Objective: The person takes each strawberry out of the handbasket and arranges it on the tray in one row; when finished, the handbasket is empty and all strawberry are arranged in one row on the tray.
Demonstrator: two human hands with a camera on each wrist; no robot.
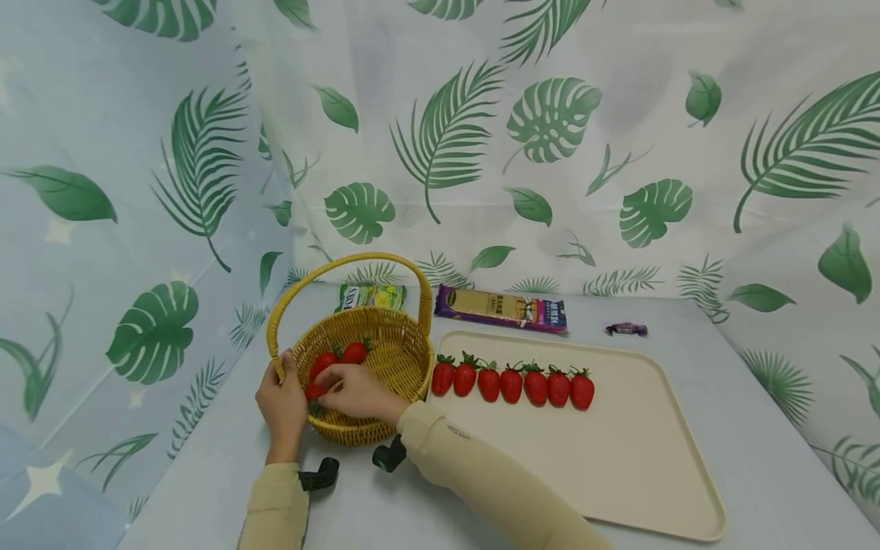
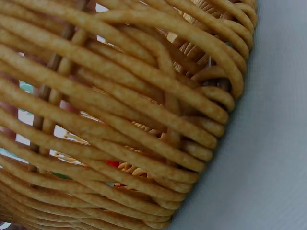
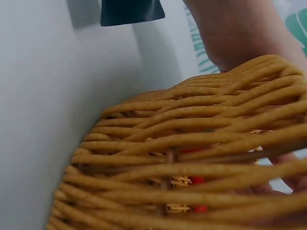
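Observation:
A yellow wicker basket [image 1: 402, 363] with a tall arched handle stands at the left of the table. My left hand [image 1: 282, 405] grips its left rim at the foot of the handle. Reaching over the near rim, my right hand [image 1: 360, 391] pinches a red strawberry [image 1: 313, 391] inside the basket, close to the left wall. Two more strawberries, one [image 1: 323, 364] beside the fingers and another [image 1: 354, 353] farther back, lie in the basket. Both wrist views are mostly filled by the woven basket wall [image 2: 120, 110], with bits of red showing through the gaps.
Right of the basket lies a beige tray [image 1: 619, 458] with a row of several strawberries [image 1: 511, 384] along its far side. Behind are a green candy bag [image 1: 371, 296], a long purple-and-gold snack packet [image 1: 502, 308] and a small purple wrapped candy [image 1: 626, 328]. Leaf-print cloth walls surround the table.

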